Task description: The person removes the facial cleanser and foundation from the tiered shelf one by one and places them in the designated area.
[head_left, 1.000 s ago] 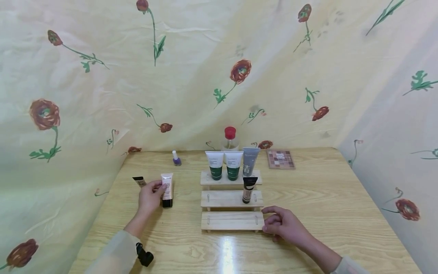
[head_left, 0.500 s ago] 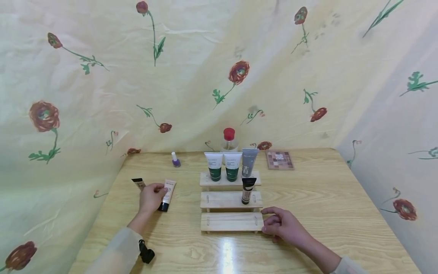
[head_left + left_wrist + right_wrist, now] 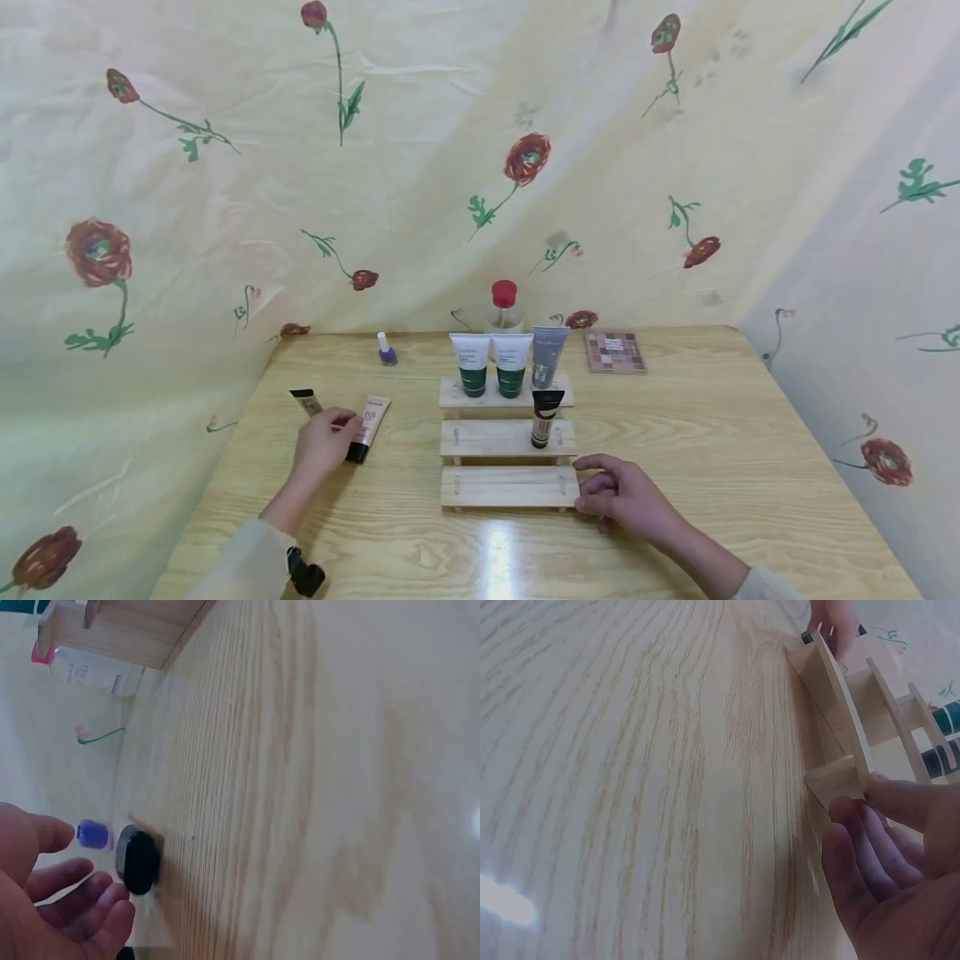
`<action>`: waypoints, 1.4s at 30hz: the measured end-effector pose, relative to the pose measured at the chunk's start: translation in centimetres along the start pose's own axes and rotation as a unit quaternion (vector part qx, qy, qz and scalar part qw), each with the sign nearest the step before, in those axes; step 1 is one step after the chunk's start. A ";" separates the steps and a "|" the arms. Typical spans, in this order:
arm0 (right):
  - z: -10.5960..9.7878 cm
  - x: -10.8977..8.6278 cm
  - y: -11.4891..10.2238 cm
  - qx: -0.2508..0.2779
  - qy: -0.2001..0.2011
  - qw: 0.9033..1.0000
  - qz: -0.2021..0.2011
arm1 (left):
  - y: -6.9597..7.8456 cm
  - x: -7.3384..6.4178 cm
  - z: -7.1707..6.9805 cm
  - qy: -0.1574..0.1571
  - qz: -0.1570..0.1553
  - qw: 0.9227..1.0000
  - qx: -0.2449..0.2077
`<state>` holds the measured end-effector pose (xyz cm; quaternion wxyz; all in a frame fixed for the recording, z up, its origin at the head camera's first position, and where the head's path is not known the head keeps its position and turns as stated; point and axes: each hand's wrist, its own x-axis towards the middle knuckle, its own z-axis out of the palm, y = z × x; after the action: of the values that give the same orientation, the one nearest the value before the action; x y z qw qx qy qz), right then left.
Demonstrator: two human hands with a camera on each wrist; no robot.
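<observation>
In the head view my left hand (image 3: 326, 442) is beside a pale pink BB cream tube (image 3: 371, 417), which lies slanted on the table with its black cap (image 3: 139, 859) toward me. The left wrist view shows its fingers loosely bent, with a gap inside them. A smaller black-ended tube (image 3: 306, 402) lies just behind this hand. My right hand (image 3: 626, 500) holds the right end of the bottom step of a three-tier wooden display rack (image 3: 510, 486), thumb at the front edge and forefinger at the back. One small dark-topped tube (image 3: 545, 421) stands on the middle step.
Two white-and-green tubes (image 3: 472, 367) and a grey tube (image 3: 549, 354) stand on the top step. Behind the rack is a red-capped bottle (image 3: 504, 296). An eyeshadow palette (image 3: 615, 350) lies at the back right, a purple nail polish bottle (image 3: 386, 350) at the back left.
The BB cream tube has gone from straight to slanted, its cap swinging left. My left hand has let go of it and drawn slightly left. The right hand stays on the rack.
</observation>
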<state>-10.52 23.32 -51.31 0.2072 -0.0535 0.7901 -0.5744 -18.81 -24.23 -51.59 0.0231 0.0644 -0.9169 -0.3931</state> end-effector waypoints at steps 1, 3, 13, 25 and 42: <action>0.0 0.0 0.0 0.000 -0.001 1.000 0.000 | -0.2 -0.3 -0.4 0.008 0.011 1.000 0.003; 0.0 0.0 -0.1 -0.001 -0.001 1.000 0.000 | -0.5 -0.8 -1.6 0.015 0.023 1.000 -0.005; -0.1 0.0 0.2 0.001 -0.003 1.000 0.011 | -5.0 -0.5 -7.9 0.003 -0.022 1.000 -0.017; -0.2 0.1 -0.1 -0.001 -0.003 1.000 0.003 | -6.7 2.1 -7.9 -0.055 0.036 0.991 -0.119; -0.2 0.1 0.2 -0.001 -0.002 1.000 -0.010 | -5.3 2.7 -7.4 -0.016 0.038 0.993 -0.114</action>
<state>-10.63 23.50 -51.52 0.2034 -0.0628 0.7895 -0.5757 -20.26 -33.52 -50.36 0.0301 0.0201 -0.8683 -0.4948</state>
